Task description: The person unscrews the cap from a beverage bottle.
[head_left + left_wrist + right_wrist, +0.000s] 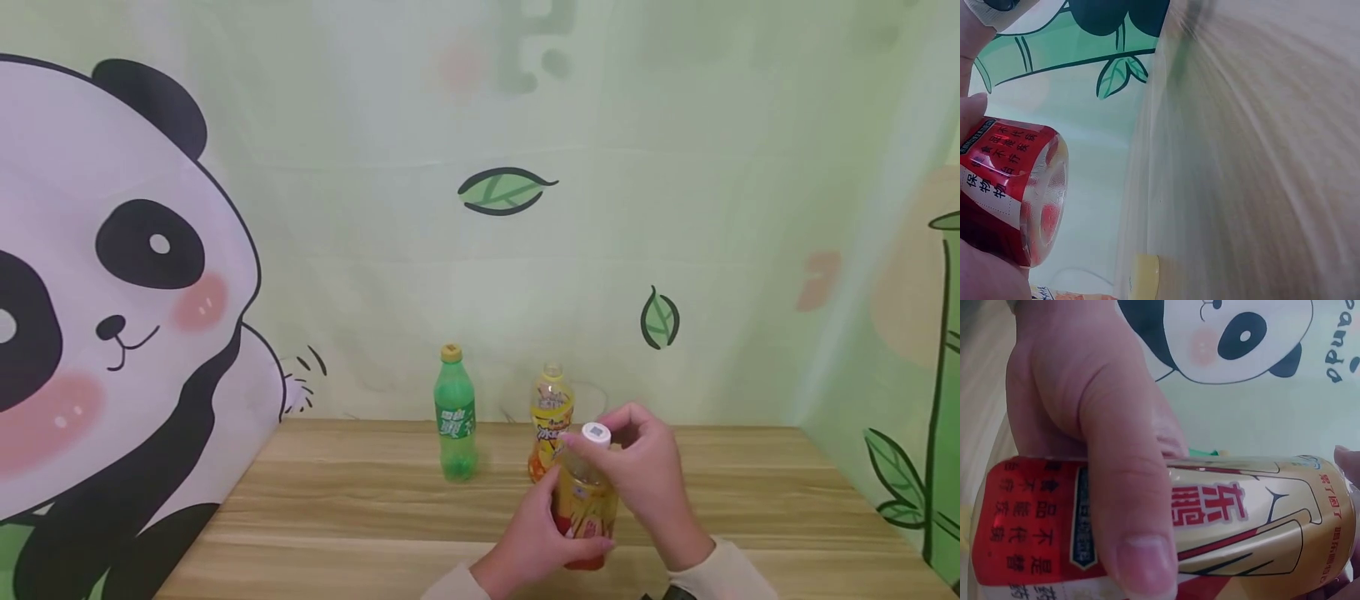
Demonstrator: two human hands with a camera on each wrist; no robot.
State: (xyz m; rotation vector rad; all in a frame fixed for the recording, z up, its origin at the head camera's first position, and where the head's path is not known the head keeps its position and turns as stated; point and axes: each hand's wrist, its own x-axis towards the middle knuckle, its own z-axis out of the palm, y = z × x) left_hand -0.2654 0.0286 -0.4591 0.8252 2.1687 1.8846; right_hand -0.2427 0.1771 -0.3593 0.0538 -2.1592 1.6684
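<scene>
In the head view, a gold-and-red bottle [590,510] with a white cap [596,432] is held above the wooden table. The left hand [536,533] grips its lower part; in the right wrist view that hand's thumb lies across the label of the bottle [1260,519]. Up at the neck, the right hand [648,467] has its thumb and fingers round the capped end; how much of the cap they touch cannot be told. The left wrist view shows the clear base of the bottle [1044,206], tilted, with left-hand fingers at the frame's edge.
A green bottle [456,417] with a yellow cap stands at the back of the table [337,500]. Right of it stands a yellow-labelled bottle [550,408] with no cap visible, partly behind the held one. A small yellow object [1145,276] lies on the tabletop. Panda-print cloth hangs behind.
</scene>
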